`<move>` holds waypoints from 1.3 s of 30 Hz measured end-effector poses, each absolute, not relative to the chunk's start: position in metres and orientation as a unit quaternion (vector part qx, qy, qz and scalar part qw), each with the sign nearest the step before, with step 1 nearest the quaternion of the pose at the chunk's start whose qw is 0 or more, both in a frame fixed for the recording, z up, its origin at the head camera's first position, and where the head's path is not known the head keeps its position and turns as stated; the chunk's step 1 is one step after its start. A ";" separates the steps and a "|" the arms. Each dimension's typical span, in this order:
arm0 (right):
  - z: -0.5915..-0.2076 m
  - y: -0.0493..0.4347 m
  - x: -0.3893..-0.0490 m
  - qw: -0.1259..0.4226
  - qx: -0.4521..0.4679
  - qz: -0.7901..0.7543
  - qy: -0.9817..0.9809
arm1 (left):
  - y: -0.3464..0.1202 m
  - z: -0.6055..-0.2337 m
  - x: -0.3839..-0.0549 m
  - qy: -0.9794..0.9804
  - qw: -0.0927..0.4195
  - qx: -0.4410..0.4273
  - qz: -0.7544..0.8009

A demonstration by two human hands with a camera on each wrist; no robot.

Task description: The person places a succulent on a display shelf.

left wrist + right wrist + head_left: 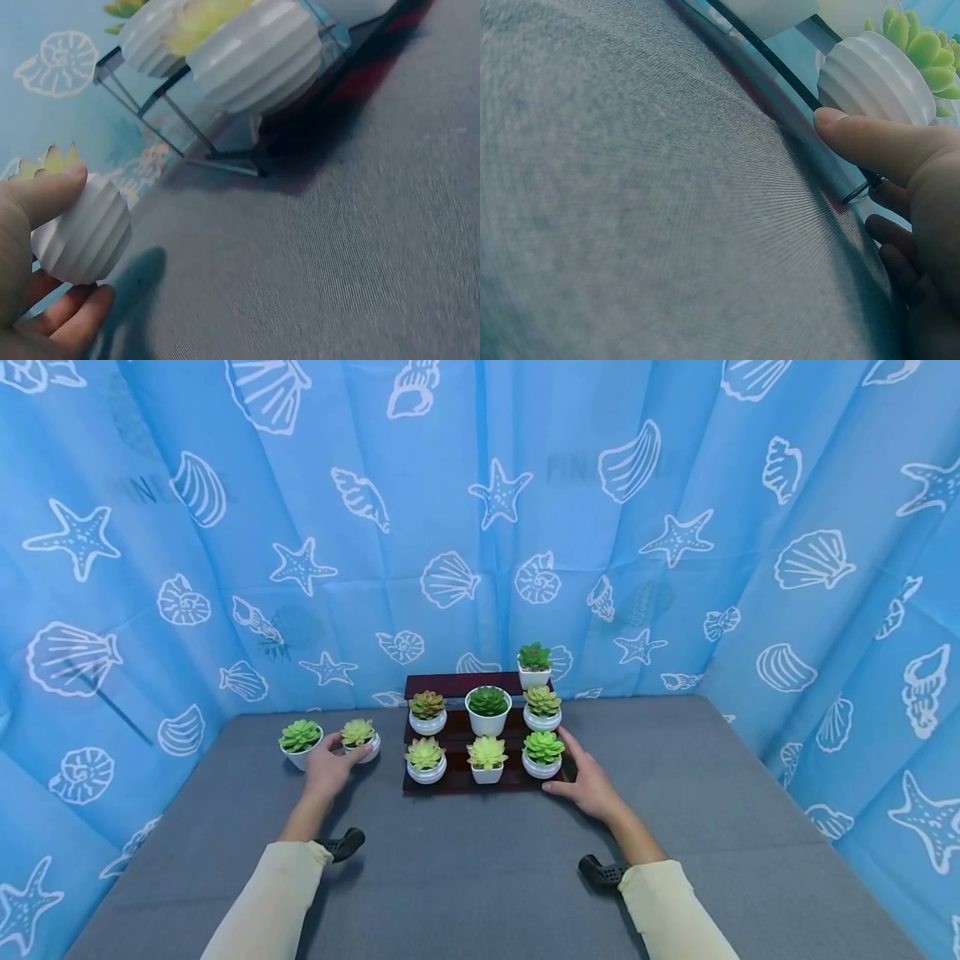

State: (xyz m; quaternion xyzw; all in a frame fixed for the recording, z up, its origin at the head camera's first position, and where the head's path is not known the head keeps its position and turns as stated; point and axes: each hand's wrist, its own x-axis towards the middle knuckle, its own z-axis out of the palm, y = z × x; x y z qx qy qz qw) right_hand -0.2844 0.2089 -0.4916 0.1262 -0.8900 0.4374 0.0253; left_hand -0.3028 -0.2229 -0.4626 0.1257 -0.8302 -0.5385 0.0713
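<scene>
My left hand [327,772] holds a potted succulent [369,748] with pale yellow-green leaves. The left wrist view shows the thumb on the rim of its white ribbed pot [90,232] and fingers beneath it. Just left of that hand stands a brighter green succulent [300,737] in a white pot. My right hand [596,789] is at the right end of a dark red tiered rack [457,783]. In the right wrist view its thumb lies on the shelf's edge and the fingers curl round the end, close to a ribbed pot [870,79].
Several potted succulents stand on the rack: one on the top tier at the right [534,664], a large dark green one [487,710] mid-tier, others around and below. Grey cloth [465,877] covers the table. A blue shell-patterned curtain [450,527] hangs behind and at the sides.
</scene>
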 end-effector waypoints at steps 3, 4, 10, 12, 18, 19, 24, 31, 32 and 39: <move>-0.491 0.208 -0.284 0.023 0.126 0.438 -0.890 | -0.220 -0.455 -0.305 -0.821 0.071 0.127 -0.552; -0.491 0.208 -0.284 0.022 0.126 0.437 -0.890 | -0.220 -0.452 -0.306 -0.818 0.072 0.125 -0.556; -0.489 0.209 -0.282 0.022 0.126 0.440 -0.889 | -0.213 -0.432 -0.315 -0.810 0.084 0.118 -0.568; -0.489 0.209 -0.282 0.024 0.126 0.442 -0.888 | -0.210 -0.426 -0.318 -0.810 0.086 0.114 -0.569; -0.490 0.209 -0.283 0.024 0.130 0.436 -0.890 | -0.199 -0.412 -0.327 -0.810 0.083 0.104 -0.570; -0.490 0.209 -0.283 0.024 0.130 0.436 -0.890 | -0.198 -0.411 -0.328 -0.812 0.083 0.103 -0.568; -0.490 0.209 -0.283 0.024 0.132 0.439 -0.889 | -0.193 -0.403 -0.333 -0.826 0.086 0.098 -0.548; -0.490 0.209 -0.284 0.023 0.130 0.436 -0.890 | -0.186 -0.395 -0.335 -0.836 0.087 0.087 -0.534; -0.490 0.209 -0.284 0.022 0.130 0.435 -0.891 | -0.185 -0.394 -0.336 -0.836 0.090 0.087 -0.535; -0.491 0.209 -0.284 0.023 0.129 0.436 -0.890 | -0.181 -0.399 -0.339 -0.819 0.115 0.090 -0.555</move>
